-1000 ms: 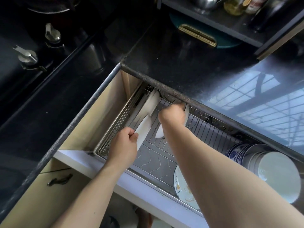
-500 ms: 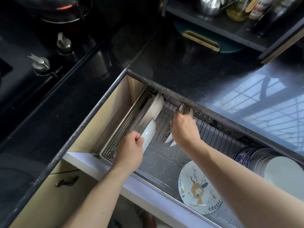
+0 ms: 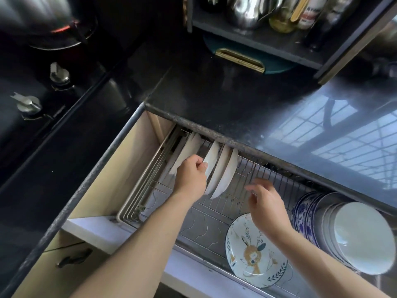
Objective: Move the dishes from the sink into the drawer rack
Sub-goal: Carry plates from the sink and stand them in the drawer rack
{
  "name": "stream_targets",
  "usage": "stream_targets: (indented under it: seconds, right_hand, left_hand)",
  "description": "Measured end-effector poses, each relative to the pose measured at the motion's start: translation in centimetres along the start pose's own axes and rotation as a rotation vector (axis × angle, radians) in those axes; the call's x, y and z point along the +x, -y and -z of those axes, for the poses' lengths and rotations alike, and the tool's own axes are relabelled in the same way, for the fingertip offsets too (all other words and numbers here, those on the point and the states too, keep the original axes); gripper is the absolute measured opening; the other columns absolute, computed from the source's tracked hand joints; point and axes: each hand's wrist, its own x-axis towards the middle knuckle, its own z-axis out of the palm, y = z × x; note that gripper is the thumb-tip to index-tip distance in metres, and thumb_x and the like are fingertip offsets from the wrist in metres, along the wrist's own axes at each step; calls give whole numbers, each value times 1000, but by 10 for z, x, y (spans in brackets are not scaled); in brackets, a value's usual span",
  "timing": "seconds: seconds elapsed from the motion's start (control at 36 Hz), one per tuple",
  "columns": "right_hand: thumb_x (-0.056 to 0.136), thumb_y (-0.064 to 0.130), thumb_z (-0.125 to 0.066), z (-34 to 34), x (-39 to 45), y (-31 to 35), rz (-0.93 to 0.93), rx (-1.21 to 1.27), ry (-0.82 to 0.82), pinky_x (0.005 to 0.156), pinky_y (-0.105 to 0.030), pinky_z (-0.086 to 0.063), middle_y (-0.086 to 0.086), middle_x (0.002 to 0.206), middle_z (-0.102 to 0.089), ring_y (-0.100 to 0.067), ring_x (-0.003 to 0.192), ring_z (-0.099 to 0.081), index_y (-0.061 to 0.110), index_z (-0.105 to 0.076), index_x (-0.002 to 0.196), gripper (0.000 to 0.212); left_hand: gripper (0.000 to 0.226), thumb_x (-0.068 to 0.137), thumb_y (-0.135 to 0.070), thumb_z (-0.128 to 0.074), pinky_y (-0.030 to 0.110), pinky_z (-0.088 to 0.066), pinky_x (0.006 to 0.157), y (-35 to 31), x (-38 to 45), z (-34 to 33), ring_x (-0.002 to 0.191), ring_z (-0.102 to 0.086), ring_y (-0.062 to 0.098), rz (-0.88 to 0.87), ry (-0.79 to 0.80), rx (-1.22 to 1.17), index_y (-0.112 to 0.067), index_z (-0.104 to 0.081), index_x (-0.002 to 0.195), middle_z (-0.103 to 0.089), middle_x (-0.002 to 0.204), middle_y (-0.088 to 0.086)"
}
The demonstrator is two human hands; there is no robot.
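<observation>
White plates (image 3: pixel 221 171) stood on edge in the slots of the drawer rack (image 3: pixel 253 175), at its left end, tucked partly under the worktop (image 3: pixel 225 100) lip. Left hand (image 3: pixel 190 176) pinched the rim of the leftmost plate of that group, fingers curled round the edge. Right hand (image 3: pixel 266 203) hovered just right of the plates, above the rack wires, fingers loosely spread, holding nothing.

Judged: glazed ceramic, so stiff, moderately heavy, brittle on impact, probably wet and slick coming from the sink. Best taken at the rim, thumb on one face and fingers on the other, lowered straight between the wires; tilting risked a clack against the neighbouring plate. Lip overhang left little headroom at the back of the rack.

Further along the rack from the plates: rabbit plate (image 3: pixel 255 248) leaning near the front rail, then blue-patterned bowls (image 3: pixel 305 211) and a stack of white bowls (image 3: pixel 363 235) on their sides at the right end. Free slots remained between the plates and the bowls.

Beyond the rack: stove knobs (image 3: pixel 29 103) far left, shelf (image 3: pixel 257 41) with a steel kettle and bottles at the back of the worktop. Sink not in view.
</observation>
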Motion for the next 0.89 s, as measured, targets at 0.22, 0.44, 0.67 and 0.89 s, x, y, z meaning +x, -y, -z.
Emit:
stream_targets:
  seconds: [0.22,0.44,0.67,0.89]
  right_hand:
    - [99,16,-50,-23,-21,-55,-158,-71,150,89,-40,-54,-5,127,-57,-28,105,-64,20,-62,123,27]
    - [98,12,-52,-41,-37,-92,-374,-16,291,86,-35,-51,-16,130,-55,-31,105,-65,8,-57,132,35]
    - [96,7,-51,-60,-75,-127,-769,19,216,100,-48,-45,-33,136,-39,-49,119,-51,-8,-30,142,54]
    - [101,14,-49,-49,-70,-128,-679,-65,468,77,-30,-43,-13,98,-59,-31,97,-59,8,-50,88,14]
  left_hand:
    - [12,102,-16,-57,26,-38,75,-1,32,-30,89,-56,23,103,-5,-111,-9,-66,107,-66,99,7]
    - [14,102,-21,-57,27,-41,75,-3,34,-35,90,-55,18,126,56,-149,-20,-68,93,-67,96,1]
    - [22,99,-28,-50,45,-48,106,16,15,-21,104,-63,16,26,85,-65,-23,-72,103,-70,106,-8]
    - [22,103,-11,-49,40,-55,79,60,-1,18,93,-65,26,-78,-163,271,-21,-69,107,-68,107,2]
